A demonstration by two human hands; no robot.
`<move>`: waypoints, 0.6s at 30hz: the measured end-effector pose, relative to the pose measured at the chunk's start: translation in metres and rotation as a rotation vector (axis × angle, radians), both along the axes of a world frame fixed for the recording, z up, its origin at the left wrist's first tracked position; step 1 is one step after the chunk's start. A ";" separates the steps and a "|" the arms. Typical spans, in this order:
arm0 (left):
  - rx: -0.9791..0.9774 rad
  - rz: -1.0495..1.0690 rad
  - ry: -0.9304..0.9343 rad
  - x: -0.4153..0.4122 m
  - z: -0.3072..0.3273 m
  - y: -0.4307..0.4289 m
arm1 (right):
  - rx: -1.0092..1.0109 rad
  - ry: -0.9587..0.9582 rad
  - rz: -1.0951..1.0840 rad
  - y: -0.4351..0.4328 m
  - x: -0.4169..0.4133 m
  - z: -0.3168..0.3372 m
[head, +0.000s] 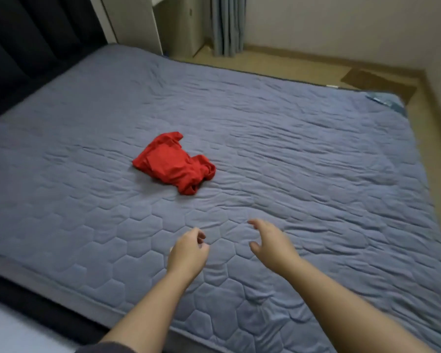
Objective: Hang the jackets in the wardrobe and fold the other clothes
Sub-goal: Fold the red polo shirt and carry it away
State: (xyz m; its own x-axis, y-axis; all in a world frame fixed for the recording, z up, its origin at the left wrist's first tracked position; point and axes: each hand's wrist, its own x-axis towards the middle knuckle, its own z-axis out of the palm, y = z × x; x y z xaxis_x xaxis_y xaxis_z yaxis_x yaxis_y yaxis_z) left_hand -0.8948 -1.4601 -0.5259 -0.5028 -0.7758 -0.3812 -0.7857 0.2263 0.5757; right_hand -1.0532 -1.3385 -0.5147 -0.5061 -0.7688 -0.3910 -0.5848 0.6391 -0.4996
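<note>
1. Garments counted: one. A red garment [175, 165] lay crumpled in a loose heap on the bed, left of the middle of the mattress and well apart from both hands. What kind of garment it was could not be told.
2. Hands counted: two, both bare-armed and held over the near part of the bed.
3. The left hand [187, 250] had its fingers loosely curled inward and held nothing.
4. The right hand [273, 244] was spread wide, with fingers slightly bent and thumb apart, and it also held nothing. Whether either hand touched the cover could not be told.
5. Surface: one blue-grey quilted cover [316, 174] with a hexagon stitch pattern lay over the whole mattress, rumpled toward the far side.
6. One dark padded headboard [23, 47] stood along the left edge of the bed.
7. Room: a light wooden floor [278, 64] ran beyond the bed. One brown mat [378, 82] lay on it near the far right corner.
8. One grey-blue curtain [227, 24] hung at the far wall.
</note>
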 end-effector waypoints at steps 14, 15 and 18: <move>-0.259 -0.168 -0.215 -0.078 -0.213 -0.171 | 0.276 0.000 0.033 -0.102 -0.034 -0.253; -0.297 -0.152 -0.198 -0.085 -0.217 -0.179 | 0.293 -0.005 0.043 -0.103 -0.035 -0.259; -0.361 -0.088 -0.149 -0.107 -0.223 -0.206 | 0.322 -0.018 0.054 -0.105 -0.039 -0.272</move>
